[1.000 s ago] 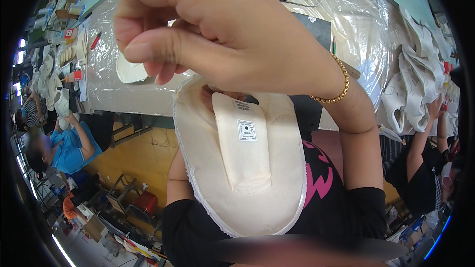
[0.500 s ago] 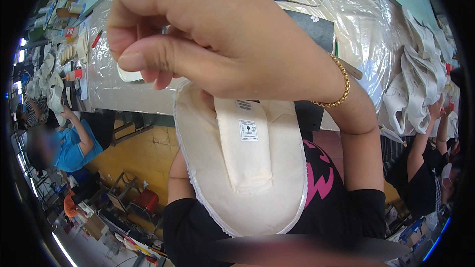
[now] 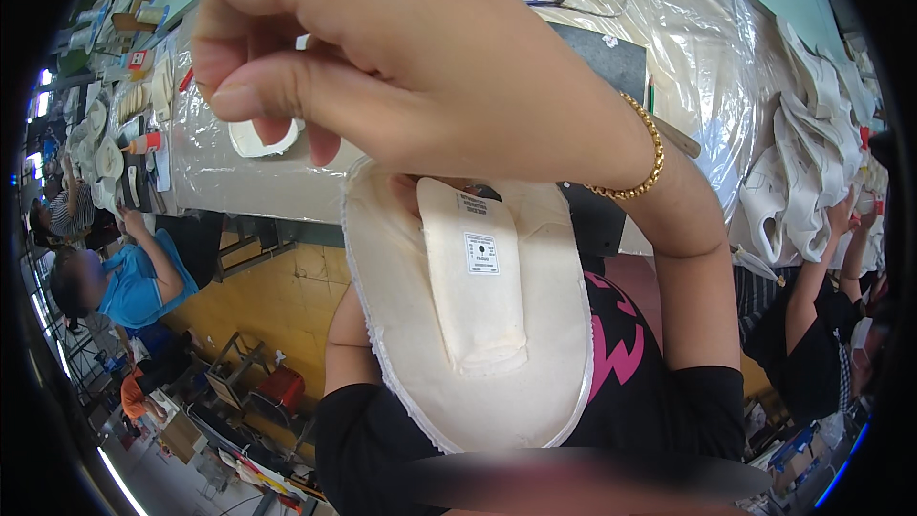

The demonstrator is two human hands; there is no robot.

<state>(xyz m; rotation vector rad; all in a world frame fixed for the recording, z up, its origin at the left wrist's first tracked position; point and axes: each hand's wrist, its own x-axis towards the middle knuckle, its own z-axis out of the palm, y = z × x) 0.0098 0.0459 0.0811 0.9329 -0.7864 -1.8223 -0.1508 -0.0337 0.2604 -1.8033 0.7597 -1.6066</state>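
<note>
A cream fabric shoe upper (image 3: pixel 535 325) hangs upright in front of my chest, with a rounded toe end and a frayed, stitched edge. Its padded tongue (image 3: pixel 478 315) shows a small printed label. Behind the upper, my left hand (image 3: pixel 405 195) grips its top part; only a bit of finger shows there and the rest is hidden. Raised above the upper and closest to the camera is my right hand (image 3: pixel 306 67), thumb and fingers pinched together. Whatever lies in that pinch is too small to make out. A gold chain bracelet (image 3: pixel 654 148) circles the right wrist.
Clear plastic sheeting covers the table (image 3: pixel 707 76). On it lie a dark board (image 3: pixel 611 67), a cord (image 3: pixel 592 11) and a white oval piece (image 3: pixel 265 140). White shoe uppers (image 3: pixel 812 153) are piled at the right. Co-workers sit on both sides, one in a blue shirt (image 3: pixel 143 287).
My right hand has risen slightly and shifted a little left, uncovering more of the tongue's top and the white oval piece. The shoe upper has barely moved.
</note>
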